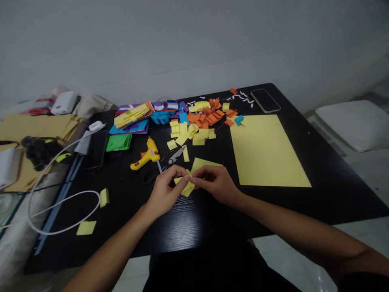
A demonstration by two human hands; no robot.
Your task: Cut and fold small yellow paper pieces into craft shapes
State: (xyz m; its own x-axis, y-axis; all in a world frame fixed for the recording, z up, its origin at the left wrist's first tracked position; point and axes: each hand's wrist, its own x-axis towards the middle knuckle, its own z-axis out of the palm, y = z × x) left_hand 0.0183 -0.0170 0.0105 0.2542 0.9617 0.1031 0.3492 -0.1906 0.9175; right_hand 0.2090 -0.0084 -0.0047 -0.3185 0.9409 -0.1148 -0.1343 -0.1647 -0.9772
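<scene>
Between both hands, above the front part of the black table, is a small folded piece of yellow paper (187,190). My left hand (167,186) pinches it from the left, thumb on top. From the right, my right hand (217,182) grips it with thumb and forefinger at its upper edge. Just beyond them lie a yellow paper sheet (204,163), partly hidden by my right hand, and scissors (176,155) whose handles fall behind my left hand. A narrow yellow strip (186,154) rests by the blades.
A yellow glue gun (148,155) lies left of the scissors. Behind are yellow pieces (199,135), orange pieces (209,117) and green paper (119,142). At right are a large yellow sheet (267,150) and a phone (265,100). A white cable (65,198) loops at left.
</scene>
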